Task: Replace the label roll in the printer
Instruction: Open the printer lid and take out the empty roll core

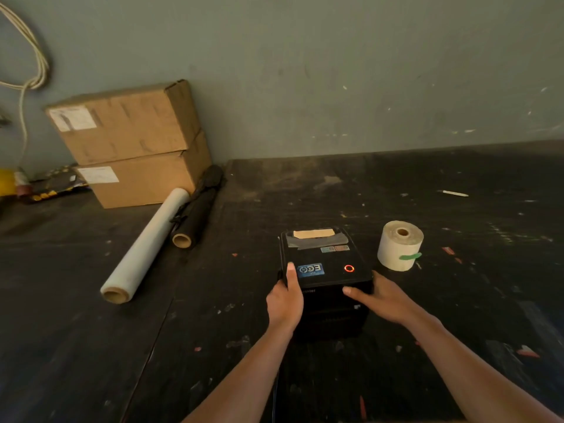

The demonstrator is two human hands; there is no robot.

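Note:
A black label printer (323,257) stands on the dark table (427,184) with its lid down, a red ring light glowing on top and a blue sticker beside it. My left hand (285,300) grips its front left corner, thumb lying on the lid. My right hand (378,297) holds the front right edge, thumb across the front face and the fingers hidden round the side. A cream label roll (399,245) stands on end just right of the printer, its loose end held by green tape.
Two stacked cardboard boxes (131,141) sit at the back left against the wall. A clear stretch-film roll (146,248) and a black roll (195,215) lie in front of them. White cord (33,65) hangs on the wall. A small white stick (454,193) lies far right.

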